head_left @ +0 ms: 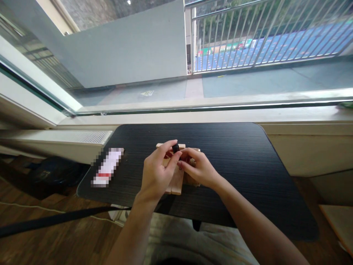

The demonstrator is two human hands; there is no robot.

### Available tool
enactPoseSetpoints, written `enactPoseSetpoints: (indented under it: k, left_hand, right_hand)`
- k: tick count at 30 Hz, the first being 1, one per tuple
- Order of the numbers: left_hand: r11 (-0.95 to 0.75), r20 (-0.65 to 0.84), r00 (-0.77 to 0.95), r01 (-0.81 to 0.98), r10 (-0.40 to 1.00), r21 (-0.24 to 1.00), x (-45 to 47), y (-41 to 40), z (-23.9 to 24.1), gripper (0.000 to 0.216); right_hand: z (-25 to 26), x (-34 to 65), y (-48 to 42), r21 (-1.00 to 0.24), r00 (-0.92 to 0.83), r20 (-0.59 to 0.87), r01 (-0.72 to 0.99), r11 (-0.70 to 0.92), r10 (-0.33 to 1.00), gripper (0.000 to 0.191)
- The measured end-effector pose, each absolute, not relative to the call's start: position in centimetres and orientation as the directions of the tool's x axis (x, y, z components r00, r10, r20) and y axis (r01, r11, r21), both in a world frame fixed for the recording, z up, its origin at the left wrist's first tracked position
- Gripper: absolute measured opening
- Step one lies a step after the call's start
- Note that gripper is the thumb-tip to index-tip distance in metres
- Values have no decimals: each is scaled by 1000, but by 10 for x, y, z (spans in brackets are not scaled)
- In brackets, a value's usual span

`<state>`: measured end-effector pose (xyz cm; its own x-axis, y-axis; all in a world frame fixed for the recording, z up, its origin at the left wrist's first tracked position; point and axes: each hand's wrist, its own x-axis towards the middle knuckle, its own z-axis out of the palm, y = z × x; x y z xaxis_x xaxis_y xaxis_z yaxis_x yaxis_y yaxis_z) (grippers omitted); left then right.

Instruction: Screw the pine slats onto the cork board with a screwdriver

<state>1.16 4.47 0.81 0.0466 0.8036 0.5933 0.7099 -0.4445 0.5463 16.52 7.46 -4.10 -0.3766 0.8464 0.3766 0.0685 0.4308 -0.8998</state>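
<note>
A small wooden block assembly (pixel 176 182) lies on the black table (pixel 248 158) in front of me. My left hand (pixel 157 173) hovers over its left side, thumb and forefinger pinched on a small black piece (pixel 175 148) at the top. My right hand (pixel 200 169) rests on the right side of the wood, fingers curled and touching the same black piece. Something red shows between my fingers, too hidden to make out.
A blurred white and red flat object (pixel 107 167) lies at the table's left end. A window sill and large window run behind the table, with a radiator grille (pixel 82 137) to the left. A black strap (pixel 55 219) crosses the wooden floor at lower left.
</note>
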Motion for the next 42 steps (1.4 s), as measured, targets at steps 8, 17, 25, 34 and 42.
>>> enactPoseSetpoints:
  k: [8, 17, 25, 34, 42]
  left_hand:
    - [-429, 562, 67, 721, 825, 544, 8, 43, 9, 26]
    - [-437, 519, 95, 676, 850, 593, 8, 40, 7, 29]
    - [-497, 554, 148, 665, 820, 558, 8, 40, 7, 28]
    - [-508, 535, 177, 646, 826, 570, 5, 40, 7, 36]
    - [-463, 562, 93, 683, 822, 565, 6, 41, 9, 37]
  right_hand:
    - [-45, 166, 78, -871, -381, 457, -8, 491, 804, 24]
    - [-44, 166, 78, -854, -426, 458, 32, 519, 780, 29]
    - [-41, 166, 76, -848, -457, 467, 10, 529, 757, 23]
    - [-37, 170, 77, -816, -465, 470, 96, 570, 751, 18]
    - [-39, 169, 78, -815, -463, 456, 126, 566, 760, 21]
